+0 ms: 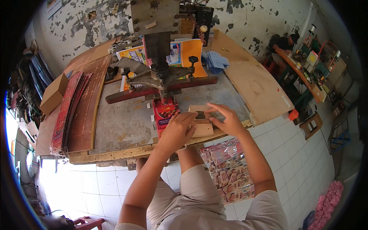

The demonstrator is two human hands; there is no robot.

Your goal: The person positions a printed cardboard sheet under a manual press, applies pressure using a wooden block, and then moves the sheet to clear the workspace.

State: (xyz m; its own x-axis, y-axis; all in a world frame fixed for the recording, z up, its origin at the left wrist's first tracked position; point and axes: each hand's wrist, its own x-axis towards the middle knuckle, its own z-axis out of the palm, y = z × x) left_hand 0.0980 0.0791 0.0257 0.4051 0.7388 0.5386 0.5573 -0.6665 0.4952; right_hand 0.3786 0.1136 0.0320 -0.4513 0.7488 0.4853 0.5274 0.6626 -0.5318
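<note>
A light wooden block (202,130) lies at the front edge of the metal-topped table, with a small dark flat piece (200,114) on or in it. My left hand (178,129) reaches over its left side, fingers bent together at the dark piece; what they hold is hidden. On the block's right, my right hand (227,118) has its thumb and fingers spread apart, fingertips close to the dark piece. Left of the block, a red printed card stack (165,112) lies under the press's lower end, partly covered by my left hand.
Above the table stands a press with a wide red crossbar (191,82). Red folded sheets (69,111) and a cardboard box (55,94) lie at left. Behind are printed sheets (191,51) and blue cloth-like pieces (216,61). Plastic-wrapped printed packs (230,172) lie below. Another person (283,44) sits far right.
</note>
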